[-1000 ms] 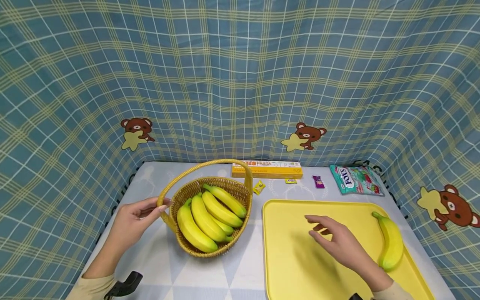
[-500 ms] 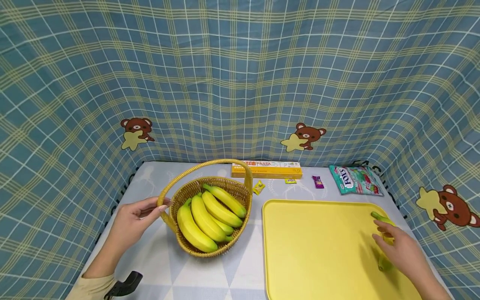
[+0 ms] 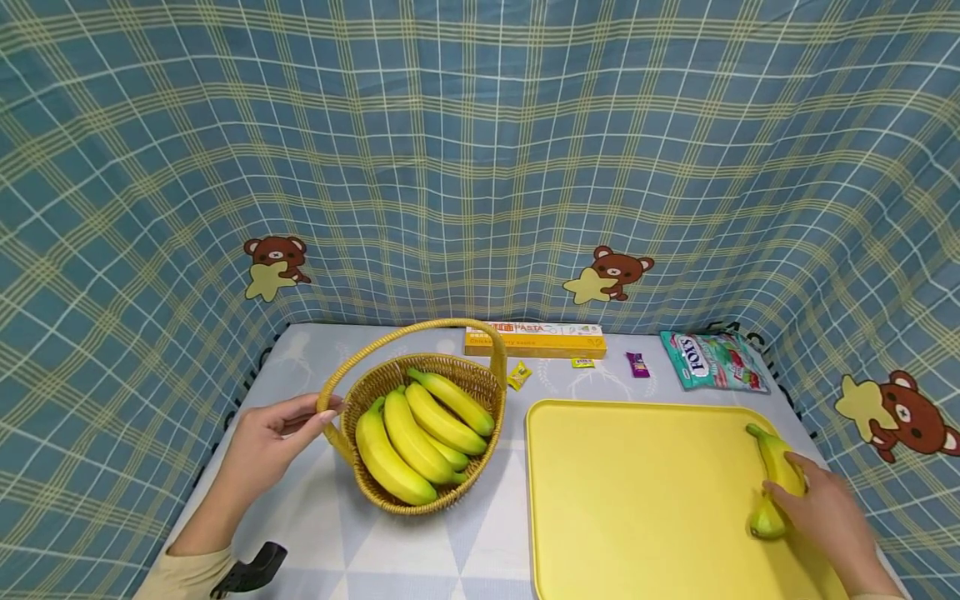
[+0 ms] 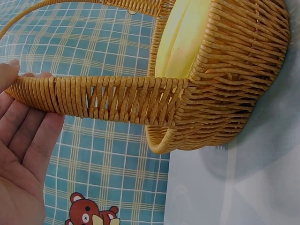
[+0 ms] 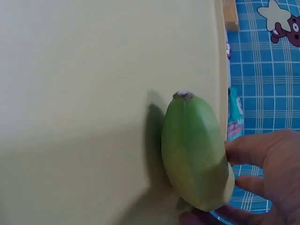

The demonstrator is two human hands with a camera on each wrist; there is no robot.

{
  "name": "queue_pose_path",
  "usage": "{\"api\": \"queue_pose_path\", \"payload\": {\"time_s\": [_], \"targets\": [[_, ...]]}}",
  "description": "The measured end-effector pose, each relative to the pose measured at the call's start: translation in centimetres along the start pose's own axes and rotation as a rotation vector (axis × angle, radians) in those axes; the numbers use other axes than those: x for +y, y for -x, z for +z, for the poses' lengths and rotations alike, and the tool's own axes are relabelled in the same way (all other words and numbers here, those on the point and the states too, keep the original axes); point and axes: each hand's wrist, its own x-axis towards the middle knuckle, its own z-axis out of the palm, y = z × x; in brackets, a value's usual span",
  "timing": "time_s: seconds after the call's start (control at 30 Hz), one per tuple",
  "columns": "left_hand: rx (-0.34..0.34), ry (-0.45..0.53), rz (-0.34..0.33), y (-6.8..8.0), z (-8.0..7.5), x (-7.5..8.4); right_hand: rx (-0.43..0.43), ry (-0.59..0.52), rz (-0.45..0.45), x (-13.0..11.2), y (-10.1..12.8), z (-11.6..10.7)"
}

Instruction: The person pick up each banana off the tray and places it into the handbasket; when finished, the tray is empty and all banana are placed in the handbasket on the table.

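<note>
From the head view, the lone banana (image 3: 777,479) lies on the yellow tray (image 3: 637,500) by its right rim, long axis running from the far stem end toward the person, and the right hand (image 3: 825,512) rests on its near half with fingers curled round it; the left hand (image 3: 273,442) is well apart, across the worktop (image 3: 315,533), fingers fairly straight and touching the foot of the basket's handle (image 3: 333,408). The basket (image 3: 420,417), holding a bunch of bananas (image 3: 412,437), stands just left of the tray; between it and the lone banana there is only bare tray. A pasta box (image 3: 534,340), three small sweets (image 3: 637,364) and a candy bag (image 3: 712,360) lie along the far edge, clear of both hands. In the left wrist view, the left hand (image 4: 23,159) lies open and flat, fingertips against the woven handle (image 4: 103,98) where it joins the basket (image 4: 234,84); it grips nothing. In the right wrist view, the banana (image 5: 194,152) points its end away from the camera across the tray (image 5: 84,93), with the right hand (image 5: 267,173) holding it from the right, fingers wrapped along its side and underneath.
</note>
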Motion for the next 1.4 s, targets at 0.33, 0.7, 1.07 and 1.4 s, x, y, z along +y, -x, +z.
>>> {"api": "queue_pose_path", "payload": {"time_s": [0.33,0.7,1.07,1.4], "targets": [[0.004,0.004,0.004,0.0,-0.1,0.1,-0.027,-0.071,-0.11,-3.5,0.2,1.5],[-0.003,-0.009,-0.007,0.0,-0.1,0.0,-0.002,-0.068,-0.223,-8.1,1.5,3.8],[0.0,0.001,0.002,0.0,-0.1,0.0,-0.035,-0.14,-0.222,-9.8,1.7,3.6],[-0.004,-0.005,-0.002,0.0,-0.1,-0.2,0.002,-0.183,-0.321,-14.6,2.5,2.7]]}}
